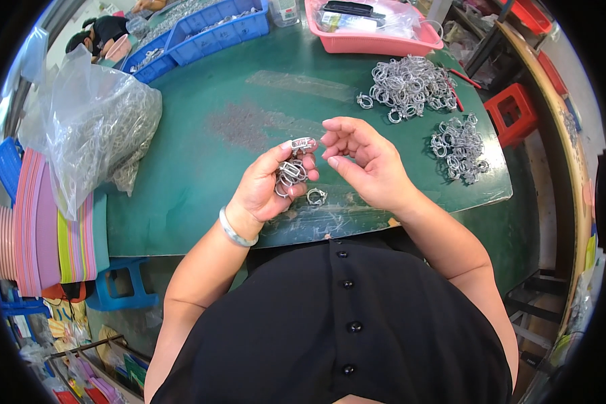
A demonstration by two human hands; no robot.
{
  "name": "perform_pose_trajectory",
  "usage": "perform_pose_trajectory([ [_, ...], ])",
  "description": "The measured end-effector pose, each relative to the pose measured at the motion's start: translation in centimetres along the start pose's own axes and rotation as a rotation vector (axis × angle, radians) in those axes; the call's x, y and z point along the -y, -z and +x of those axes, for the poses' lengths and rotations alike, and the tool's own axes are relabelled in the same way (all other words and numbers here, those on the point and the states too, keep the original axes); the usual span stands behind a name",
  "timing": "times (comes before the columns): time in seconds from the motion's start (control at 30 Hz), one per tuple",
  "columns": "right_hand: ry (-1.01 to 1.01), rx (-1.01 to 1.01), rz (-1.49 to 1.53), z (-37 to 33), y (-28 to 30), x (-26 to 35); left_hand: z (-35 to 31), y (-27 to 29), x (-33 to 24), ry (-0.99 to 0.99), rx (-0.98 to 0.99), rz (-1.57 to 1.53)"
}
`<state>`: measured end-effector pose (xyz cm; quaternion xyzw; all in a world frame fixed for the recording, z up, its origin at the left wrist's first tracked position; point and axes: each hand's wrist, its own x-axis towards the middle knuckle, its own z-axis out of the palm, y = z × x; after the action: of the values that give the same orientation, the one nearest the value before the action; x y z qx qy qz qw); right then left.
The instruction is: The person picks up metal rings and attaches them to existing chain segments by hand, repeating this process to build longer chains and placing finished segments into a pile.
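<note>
My left hand (259,182), with a pale bangle (230,230) at the wrist, cups several silver ring-shaped metal clamps (290,173) in its palm. Between its thumb and forefinger it pinches one more clamp (303,143). Just to the right, my right hand (367,165) has its fingers loosely curved and thumb apart, with nothing seen in them. A single clamp (316,196) lies on the green table (202,202) below and between the hands. Two piles of such clamps, a larger pile (411,87) and a smaller pile (459,149), lie to the right.
Blue bins (215,34) of metal parts and a pink basket (377,44) line the far side. A clear plastic bag (101,121) of parts sits left, above stacked coloured trays (44,222). Red-handled pliers or a similar tool (466,79) touch the large pile. Another person (104,34) bends far left.
</note>
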<state>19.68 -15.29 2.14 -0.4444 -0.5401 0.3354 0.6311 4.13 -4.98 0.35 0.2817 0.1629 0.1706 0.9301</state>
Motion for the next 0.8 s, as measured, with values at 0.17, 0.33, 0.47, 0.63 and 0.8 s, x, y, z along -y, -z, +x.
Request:
perform_pose_trajectory([
  [0.17,-0.086,0.107,-0.304,-0.4,0.6,-0.5,-0.1,1.3,-0.2,-0.031,0.120,-0.122],
  [0.33,0.025,0.417,-0.757,-1.4,0.7,-1.8,-0.6,1.2,-0.6,-0.138,0.201,-0.252],
  [0.47,0.001,0.480,-0.908,-1.9,-0.3,-1.9,-0.6,2.2,-0.4,-0.149,0.220,-0.196],
  [0.63,0.007,0.435,-0.842,-1.8,0.3,-2.3,-0.7,2.0,-0.5,-0.140,0.014,0.017],
  [0.8,-0.060,0.187,-0.491,-1.0,0.8,-0.3,-1.3,-0.5,-0.7,-0.135,-0.148,0.313],
])
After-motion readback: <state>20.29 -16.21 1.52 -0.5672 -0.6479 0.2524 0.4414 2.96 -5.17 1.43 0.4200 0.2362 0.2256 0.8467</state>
